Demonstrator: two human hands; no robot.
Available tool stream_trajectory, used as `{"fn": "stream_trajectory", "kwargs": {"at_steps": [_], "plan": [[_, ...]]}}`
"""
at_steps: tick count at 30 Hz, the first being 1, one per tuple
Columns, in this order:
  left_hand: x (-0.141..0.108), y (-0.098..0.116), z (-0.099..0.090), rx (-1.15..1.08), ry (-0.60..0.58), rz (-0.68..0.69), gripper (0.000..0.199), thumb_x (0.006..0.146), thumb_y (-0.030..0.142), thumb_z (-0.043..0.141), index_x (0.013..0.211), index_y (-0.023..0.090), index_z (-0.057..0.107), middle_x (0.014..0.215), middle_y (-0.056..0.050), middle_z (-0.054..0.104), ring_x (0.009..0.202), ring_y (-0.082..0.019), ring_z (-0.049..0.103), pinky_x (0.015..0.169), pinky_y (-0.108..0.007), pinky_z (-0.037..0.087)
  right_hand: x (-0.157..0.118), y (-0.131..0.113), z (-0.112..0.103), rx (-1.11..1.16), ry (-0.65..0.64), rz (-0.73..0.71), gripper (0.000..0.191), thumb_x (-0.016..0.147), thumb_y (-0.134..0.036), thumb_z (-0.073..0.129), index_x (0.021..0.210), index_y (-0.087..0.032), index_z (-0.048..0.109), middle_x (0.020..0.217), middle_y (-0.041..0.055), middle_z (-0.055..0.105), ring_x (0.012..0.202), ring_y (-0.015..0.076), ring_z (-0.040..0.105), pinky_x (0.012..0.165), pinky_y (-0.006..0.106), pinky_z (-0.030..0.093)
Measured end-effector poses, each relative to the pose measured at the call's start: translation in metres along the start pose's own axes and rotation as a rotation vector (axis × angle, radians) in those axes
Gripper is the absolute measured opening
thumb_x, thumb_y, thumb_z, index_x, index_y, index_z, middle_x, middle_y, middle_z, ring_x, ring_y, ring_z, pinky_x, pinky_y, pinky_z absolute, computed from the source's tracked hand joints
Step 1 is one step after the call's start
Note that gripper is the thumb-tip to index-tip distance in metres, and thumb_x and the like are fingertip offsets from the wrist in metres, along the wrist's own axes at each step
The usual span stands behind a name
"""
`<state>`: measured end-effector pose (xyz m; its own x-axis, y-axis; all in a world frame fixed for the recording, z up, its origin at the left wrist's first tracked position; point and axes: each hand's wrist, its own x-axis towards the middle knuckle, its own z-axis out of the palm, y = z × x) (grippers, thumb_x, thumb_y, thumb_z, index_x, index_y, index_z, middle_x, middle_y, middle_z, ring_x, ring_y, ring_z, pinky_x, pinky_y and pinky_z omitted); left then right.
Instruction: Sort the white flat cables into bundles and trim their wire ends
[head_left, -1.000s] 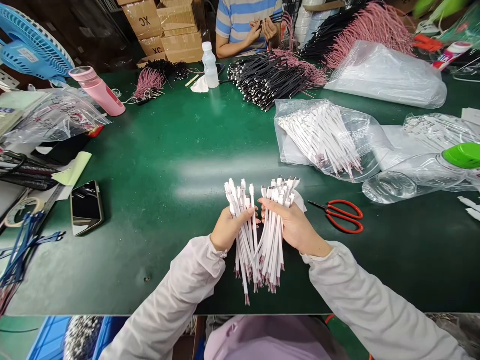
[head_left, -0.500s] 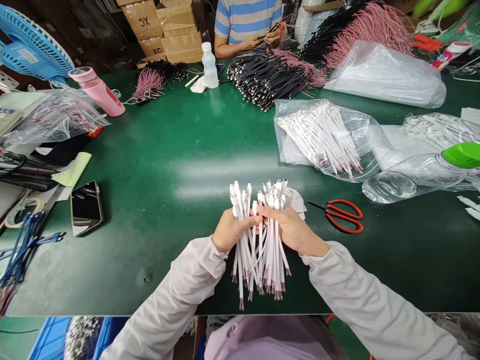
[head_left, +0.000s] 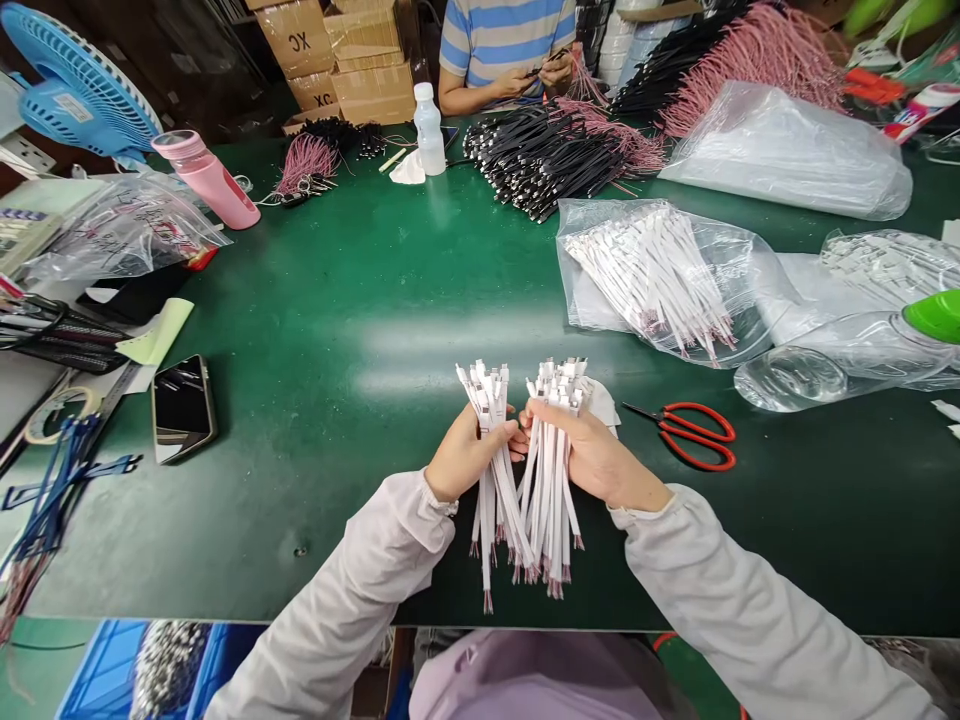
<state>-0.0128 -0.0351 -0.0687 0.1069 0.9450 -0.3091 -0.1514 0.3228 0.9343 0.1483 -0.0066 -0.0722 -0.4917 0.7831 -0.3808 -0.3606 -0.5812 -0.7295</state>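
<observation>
Two bundles of short, flat white cables are held side by side above the front of the green table [head_left: 315, 330]. My left hand [head_left: 466, 455] is closed around the left bundle [head_left: 491, 500], thumb across its front. Around the right bundle [head_left: 550, 500] my right hand [head_left: 604, 460] is closed, its thumb also in front. White connectors point away from me and stripped pinkish wire ends hang toward me. A small gap separates the bundles, and the fingers behind them nearly meet. Partly hidden behind my right hand lies a crumpled white piece [head_left: 602, 405].
Red-handled scissors [head_left: 697, 435] lie right of my hands. Beyond them are a bag of white cables [head_left: 660, 270] and a clear bottle [head_left: 832, 365]. A phone [head_left: 182, 410] lies left. Black cables [head_left: 540, 160] are piled before a person in a striped shirt [head_left: 510, 45].
The cables between my hands have parted into two bundles with a gap. A single cable pinched between my thumbs no longer stands apart. The camera view has shifted slightly left.
</observation>
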Motion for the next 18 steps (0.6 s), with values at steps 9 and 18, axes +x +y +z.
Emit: {"fn": "stream_trajectory", "kwargs": {"at_steps": [9, 18], "plan": [[-0.0024, 0.0031, 0.0022, -0.029, -0.045, -0.024, 0.037, 0.069, 0.043, 0.078, 0.085, 0.013, 0.064, 0.069, -0.003, 0.068, 0.064, -0.018, 0.066, 0.069, -0.035, 0.057, 0.0045, 0.0007, -0.0009, 0.098, 0.101, -0.050, 0.028, 0.063, -0.027, 0.085, 0.081, -0.020, 0.063, 0.066, -0.0053, 0.049, 0.055, 0.0067, 0.042, 0.054, 0.024, 0.041], [-0.0002, -0.0037, -0.0011, 0.119, 0.077, 0.074, 0.032, 0.076, 0.042, 0.071, 0.091, 0.014, 0.068, 0.083, -0.006, 0.071, 0.085, -0.024, 0.066, 0.084, -0.037, 0.050, 0.0007, -0.0026, 0.0032, -0.007, 0.162, -0.097, 0.024, 0.065, -0.032, 0.084, 0.074, -0.022, 0.064, 0.076, -0.0021, 0.059, 0.069, 0.0134, 0.056, 0.071, 0.031, 0.048]]}}
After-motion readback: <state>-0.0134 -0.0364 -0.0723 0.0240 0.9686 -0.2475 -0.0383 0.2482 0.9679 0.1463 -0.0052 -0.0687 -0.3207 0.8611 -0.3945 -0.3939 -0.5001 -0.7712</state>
